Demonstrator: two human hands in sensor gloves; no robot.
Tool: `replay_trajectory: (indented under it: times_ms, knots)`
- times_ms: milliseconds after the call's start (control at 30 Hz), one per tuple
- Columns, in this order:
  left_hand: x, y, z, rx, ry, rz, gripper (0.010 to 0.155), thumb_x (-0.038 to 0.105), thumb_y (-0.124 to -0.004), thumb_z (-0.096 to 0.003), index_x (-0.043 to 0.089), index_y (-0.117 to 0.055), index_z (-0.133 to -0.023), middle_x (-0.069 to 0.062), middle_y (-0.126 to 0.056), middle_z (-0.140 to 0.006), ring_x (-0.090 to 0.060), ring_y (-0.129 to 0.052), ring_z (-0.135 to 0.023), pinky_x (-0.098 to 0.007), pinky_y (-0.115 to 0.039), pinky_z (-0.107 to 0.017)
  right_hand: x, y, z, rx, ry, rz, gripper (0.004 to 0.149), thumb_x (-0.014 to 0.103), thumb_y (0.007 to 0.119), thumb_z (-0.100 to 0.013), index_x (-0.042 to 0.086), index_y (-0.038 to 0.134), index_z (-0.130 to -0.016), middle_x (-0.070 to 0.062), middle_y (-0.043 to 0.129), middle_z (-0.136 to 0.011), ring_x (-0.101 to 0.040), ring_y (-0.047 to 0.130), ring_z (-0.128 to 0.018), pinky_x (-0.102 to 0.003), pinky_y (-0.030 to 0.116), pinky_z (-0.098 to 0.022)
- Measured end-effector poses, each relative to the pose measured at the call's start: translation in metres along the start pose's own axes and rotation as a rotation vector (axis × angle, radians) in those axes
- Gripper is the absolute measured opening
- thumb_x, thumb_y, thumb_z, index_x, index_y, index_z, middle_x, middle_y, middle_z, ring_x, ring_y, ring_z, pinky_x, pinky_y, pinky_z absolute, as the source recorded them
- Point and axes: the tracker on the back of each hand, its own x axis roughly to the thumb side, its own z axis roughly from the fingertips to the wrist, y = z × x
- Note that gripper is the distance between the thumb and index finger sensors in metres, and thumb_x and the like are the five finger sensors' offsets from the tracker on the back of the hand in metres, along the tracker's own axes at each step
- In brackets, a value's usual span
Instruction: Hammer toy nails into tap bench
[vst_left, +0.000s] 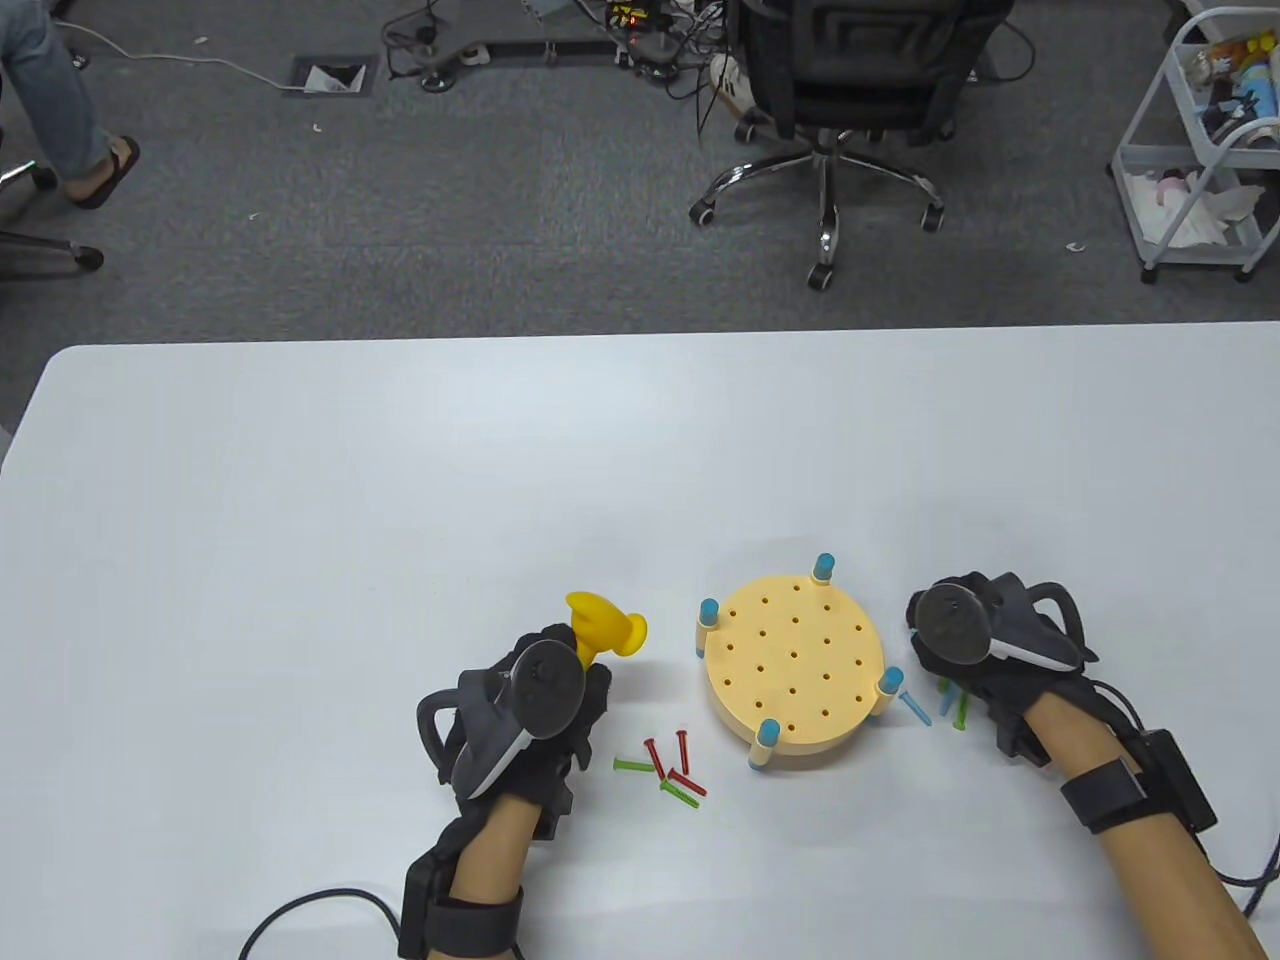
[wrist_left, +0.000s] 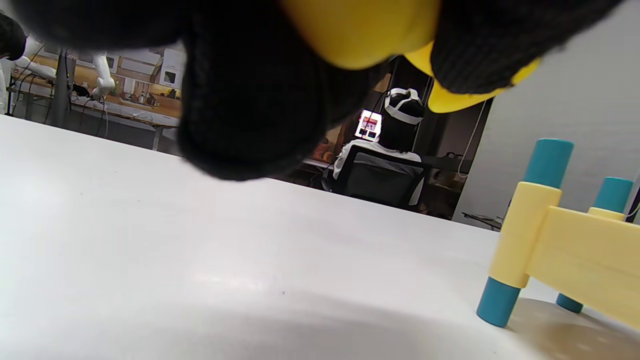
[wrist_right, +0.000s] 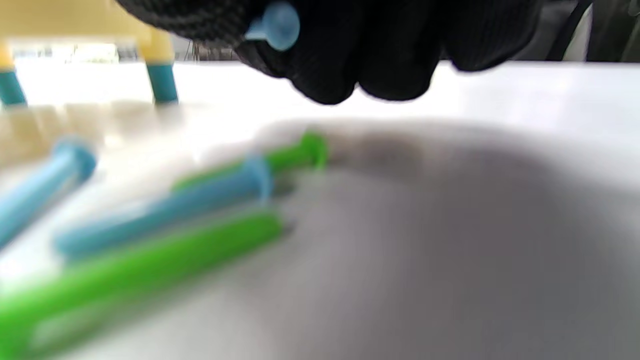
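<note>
A round pale-yellow tap bench (vst_left: 795, 664) with many holes and teal legs stands on the white table (vst_left: 400, 500); its leg shows in the left wrist view (wrist_left: 520, 235). My left hand (vst_left: 545, 690) grips the yellow toy hammer (vst_left: 605, 625) by its handle, head pointing away; the hammer also shows in the left wrist view (wrist_left: 365, 30). My right hand (vst_left: 945, 650) is just right of the bench and holds a light-blue nail (wrist_right: 275, 25) in its fingers. Blue and green nails (vst_left: 945, 705) lie under it, blurred in the right wrist view (wrist_right: 165, 210).
Several red and green nails (vst_left: 668, 765) lie between my left hand and the bench. An office chair (vst_left: 850, 90) and a white cart (vst_left: 1200, 150) stand on the floor beyond the table's far edge.
</note>
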Motion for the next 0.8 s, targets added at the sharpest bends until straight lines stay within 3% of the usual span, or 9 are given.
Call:
replay_trajectory:
  times_ms: [100,200,400,633,800]
  knots:
    - [0.005,0.0,0.001,0.012,-0.026,0.012,0.053,0.052,-0.079,-0.0361,0.025,-0.073,-0.082,-0.006,-0.097,-0.059,-0.022,-0.105,-0.031,-0.036,-0.084,-0.017,-0.008,-0.028,0.013,-0.124,0.029,-0.06,0.042,0.039,0.059,-0.044,0.018,0.064,-0.08,-0.004,0.089,-0.071,-0.029,0.099,-0.061,-0.05,0.08,-0.053]
    - [0.009,0.0,0.001,0.031,-0.049,0.031,0.053,0.053,-0.079,-0.036,0.026,-0.073,-0.082,-0.004,-0.101,-0.057,-0.021,-0.107,-0.025,-0.035,-0.086,-0.014,-0.009,-0.053,0.029,-0.227,0.035,-0.087,0.042,0.039,0.062,-0.044,0.017,0.067,-0.079,0.001,0.093,-0.058,-0.022,0.104,-0.047,-0.044,0.085,-0.045]
    - [0.018,0.003,0.007,0.082,-0.112,0.075,0.054,0.053,-0.078,-0.036,0.026,-0.072,-0.082,-0.004,-0.101,-0.054,-0.021,-0.104,-0.021,-0.035,-0.084,-0.012,0.019,-0.095,0.063,-0.374,-0.015,-0.142,0.043,0.039,0.068,-0.045,0.018,0.072,-0.082,0.0,0.094,-0.056,-0.017,0.103,-0.037,-0.041,0.087,-0.04]
    - [0.035,0.004,0.014,0.125,-0.191,-0.004,0.054,0.054,-0.077,-0.0359,0.027,-0.072,-0.083,-0.004,-0.1,-0.054,-0.02,-0.102,-0.02,-0.035,-0.083,-0.013,0.062,-0.097,0.071,-0.445,-0.13,-0.195,0.041,0.046,0.072,-0.041,0.02,0.084,-0.071,0.007,0.096,-0.03,-0.01,0.102,-0.014,-0.034,0.09,-0.026]
    - [0.036,0.006,0.016,0.134,-0.201,-0.005,0.054,0.054,-0.077,-0.0364,0.026,-0.072,-0.083,-0.005,-0.1,-0.055,-0.02,-0.102,-0.021,-0.035,-0.082,-0.013,0.09,-0.085,0.057,-0.362,-0.147,-0.207,0.041,0.045,0.072,-0.041,0.019,0.084,-0.071,0.006,0.095,-0.031,-0.012,0.098,-0.015,-0.036,0.088,-0.028]
